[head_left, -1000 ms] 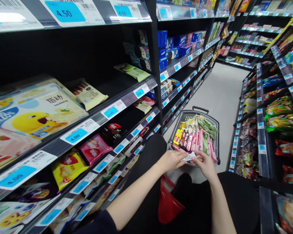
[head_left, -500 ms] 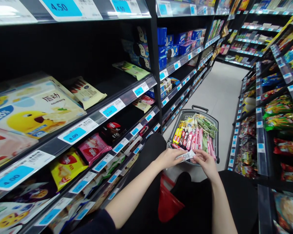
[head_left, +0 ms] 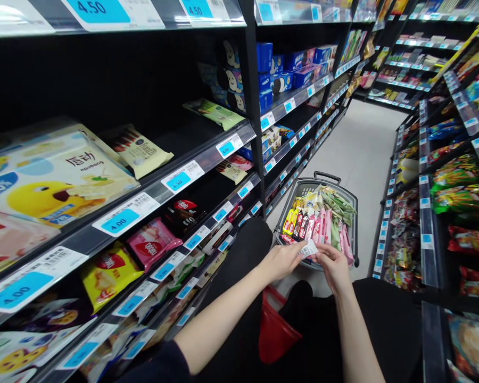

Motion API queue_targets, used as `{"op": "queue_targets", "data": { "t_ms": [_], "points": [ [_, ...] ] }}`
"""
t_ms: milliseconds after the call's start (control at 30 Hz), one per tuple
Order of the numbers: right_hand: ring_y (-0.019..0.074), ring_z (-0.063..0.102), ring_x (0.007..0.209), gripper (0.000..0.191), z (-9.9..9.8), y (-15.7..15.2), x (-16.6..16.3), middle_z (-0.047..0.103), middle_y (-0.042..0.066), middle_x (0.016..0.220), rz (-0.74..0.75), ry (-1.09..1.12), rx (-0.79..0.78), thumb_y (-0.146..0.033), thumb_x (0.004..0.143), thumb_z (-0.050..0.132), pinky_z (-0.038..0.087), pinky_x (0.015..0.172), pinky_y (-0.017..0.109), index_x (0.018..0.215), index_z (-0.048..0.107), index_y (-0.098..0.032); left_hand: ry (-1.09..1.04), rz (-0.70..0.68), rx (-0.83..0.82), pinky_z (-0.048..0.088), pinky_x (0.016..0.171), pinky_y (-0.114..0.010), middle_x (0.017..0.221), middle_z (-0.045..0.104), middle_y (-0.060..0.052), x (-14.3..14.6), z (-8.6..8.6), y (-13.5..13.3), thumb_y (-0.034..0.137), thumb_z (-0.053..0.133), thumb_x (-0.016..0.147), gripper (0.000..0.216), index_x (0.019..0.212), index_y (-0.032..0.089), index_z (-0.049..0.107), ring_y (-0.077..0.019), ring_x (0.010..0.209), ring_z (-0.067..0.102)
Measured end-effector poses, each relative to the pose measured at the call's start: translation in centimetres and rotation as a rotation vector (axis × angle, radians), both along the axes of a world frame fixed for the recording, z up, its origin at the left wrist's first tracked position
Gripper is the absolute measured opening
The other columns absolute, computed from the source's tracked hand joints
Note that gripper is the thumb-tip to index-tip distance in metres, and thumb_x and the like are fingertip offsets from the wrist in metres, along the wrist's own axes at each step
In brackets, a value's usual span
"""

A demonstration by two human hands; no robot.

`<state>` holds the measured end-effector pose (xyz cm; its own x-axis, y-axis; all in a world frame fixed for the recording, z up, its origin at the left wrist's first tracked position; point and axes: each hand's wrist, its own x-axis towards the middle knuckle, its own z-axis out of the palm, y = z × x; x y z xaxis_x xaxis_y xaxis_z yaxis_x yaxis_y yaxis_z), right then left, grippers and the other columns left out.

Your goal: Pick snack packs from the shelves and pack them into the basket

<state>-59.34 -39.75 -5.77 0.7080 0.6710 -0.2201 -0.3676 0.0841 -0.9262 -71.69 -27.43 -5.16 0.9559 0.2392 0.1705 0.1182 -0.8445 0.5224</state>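
Note:
Low in front of me, both hands meet at a small white price label with dark print on it. My left hand has its fingers closed on the label's left side. My right hand pinches at its right edge, fingertips pressed together. Just beyond them, a grey shopping basket stands on the floor, its black handle at the far end. Rows of snack packs fill it: yellow packs, dark brown packs, pink packs and green packs.
On my left, a black shelf carries blue price tags, a yellow wafer pack and a pink wafer pack. Blue cookie boxes sit further along. Bagged snacks line the right shelf. A red object is between my legs.
The white label has turned from lying nearly flat to a more upright tilt between my fingers. My hands have shifted only slightly, and the basket stays put.

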Motion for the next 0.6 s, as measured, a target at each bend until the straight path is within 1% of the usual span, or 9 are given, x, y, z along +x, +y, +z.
{"op": "queue_targets", "data": {
  "t_ms": [67,167,300,367,433,500,533,600],
  "points": [
    [0.0131,0.060,0.052,0.026,0.1,0.2,-0.1,0.067,0.002,0.061,-0.034,0.059,-0.001,-0.022,0.050,0.078,0.052,0.052,0.025,0.074,0.072,-0.016,0.020,-0.003,0.031,0.051,0.080,-0.030,0.114,0.063,-0.011,0.1,-0.1,-0.1,0.030,0.039,0.092,0.043,0.133,0.017,0.039,-0.0222,0.098,0.063],
    [0.0125,0.059,0.049,0.024,0.2,0.3,-0.1,0.065,0.001,0.056,-0.045,0.127,-0.004,-0.021,0.048,0.079,0.052,0.050,0.025,0.070,0.071,-0.016,0.041,-0.011,0.054,0.051,0.079,-0.031,0.112,0.064,-0.012,0.2,-0.2,-0.1,0.030,0.039,0.092,0.044,0.133,0.016,0.039,-0.0231,0.097,0.064],
    [0.0117,0.058,0.048,0.024,0.1,0.1,0.1,0.064,0.001,0.055,-0.060,0.190,0.003,-0.020,0.045,0.081,0.053,0.050,0.023,0.066,0.070,-0.016,0.040,-0.026,0.049,0.051,0.082,-0.031,0.112,0.064,-0.011,0.3,-0.3,0.0,0.029,0.039,0.092,0.044,0.134,0.018,0.038,-0.0216,0.097,0.064],
    [0.0114,0.058,0.048,0.025,0.0,0.1,0.1,0.063,0.000,0.055,-0.085,0.220,-0.005,-0.020,0.042,0.082,0.052,0.049,0.022,0.065,0.070,-0.016,0.017,-0.020,0.045,0.051,0.084,-0.031,0.116,0.061,-0.010,0.3,-0.1,-0.1,0.028,0.039,0.092,0.045,0.136,0.020,0.035,-0.0210,0.100,0.062],
    [0.0108,0.057,0.047,0.026,0.0,0.2,-0.1,0.063,0.000,0.054,-0.111,0.235,-0.012,-0.020,0.041,0.083,0.052,0.048,0.022,0.063,0.070,-0.016,-0.038,-0.015,0.045,0.050,0.087,-0.032,0.125,0.054,-0.011,0.3,0.1,-0.3,0.028,0.041,0.091,0.047,0.137,0.020,0.033,-0.0214,0.106,0.059],
    [0.0098,0.056,0.045,0.025,-0.1,0.5,-0.6,0.062,-0.001,0.051,-0.122,0.218,-0.008,-0.020,0.042,0.083,0.050,0.047,0.021,0.062,0.069,-0.016,-0.119,-0.018,0.046,0.049,0.089,-0.033,0.130,0.048,-0.013,0.4,0.1,-0.6,0.027,0.044,0.089,0.045,0.134,0.019,0.037,-0.0218,0.109,0.056],
    [0.0095,0.055,0.045,0.024,-0.2,0.7,-0.9,0.062,-0.001,0.051,-0.120,0.195,-0.005,-0.021,0.043,0.082,0.050,0.047,0.021,0.062,0.069,-0.015,-0.164,-0.018,0.041,0.049,0.090,-0.033,0.129,0.048,-0.013,0.4,0.1,-0.8,0.026,0.044,0.089,0.042,0.130,0.019,0.041,-0.0215,0.109,0.056],
    [0.0102,0.057,0.048,0.024,-0.3,1.0,-1.4,0.064,0.000,0.053,-0.107,0.128,-0.003,-0.023,0.047,0.081,0.050,0.050,0.022,0.067,0.070,-0.015,-0.259,0.011,-0.002,0.050,0.090,-0.032,0.122,0.053,-0.011,0.4,-0.1,-1.1,0.025,0.044,0.089,0.032,0.120,0.018,0.050,-0.0197,0.107,0.057]
  ]
}}
